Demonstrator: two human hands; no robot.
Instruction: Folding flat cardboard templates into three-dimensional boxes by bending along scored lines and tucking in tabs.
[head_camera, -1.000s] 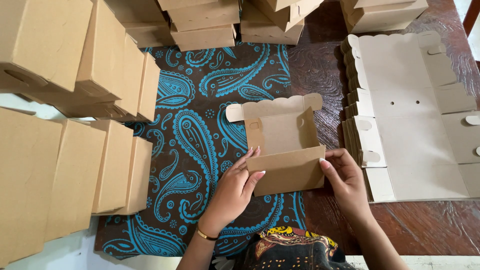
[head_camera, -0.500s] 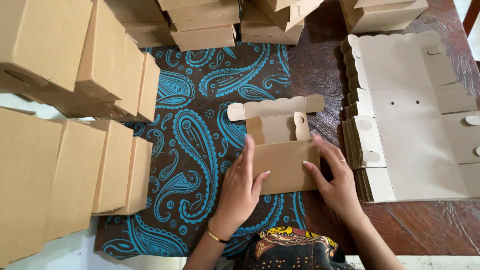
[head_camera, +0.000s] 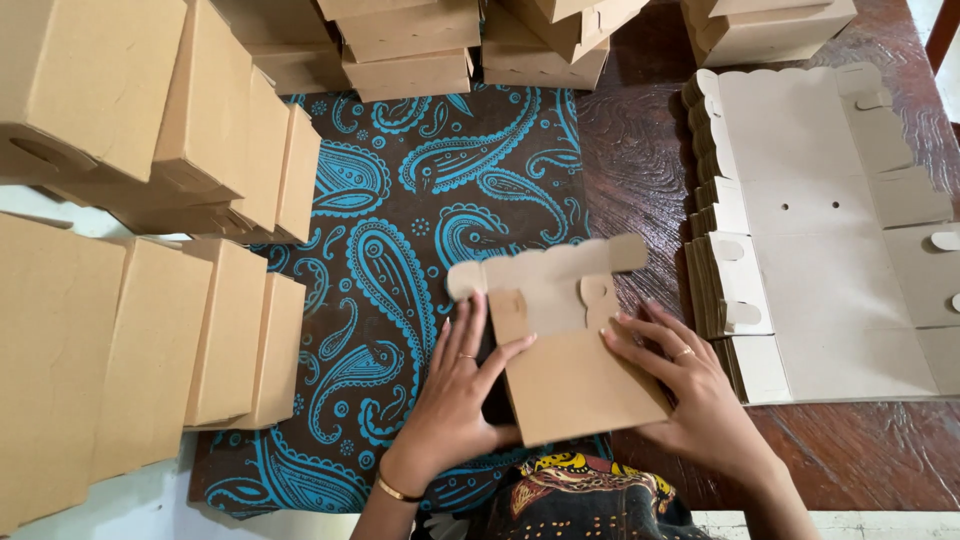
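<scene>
here, both hands fold a half-made cardboard box (head_camera: 560, 340) over the paisley cloth (head_camera: 400, 200).
left hand (head_camera: 455, 400) and right hand (head_camera: 690, 395) press it with spread fingers, not clenched; uneven pressure could crease a tab or spring the flap open.

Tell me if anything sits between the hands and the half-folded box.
Nothing visible does. The left hand and right hand already rest directly on the half-folded box, fingers pressing its sides above the patterned cloth.
</scene>
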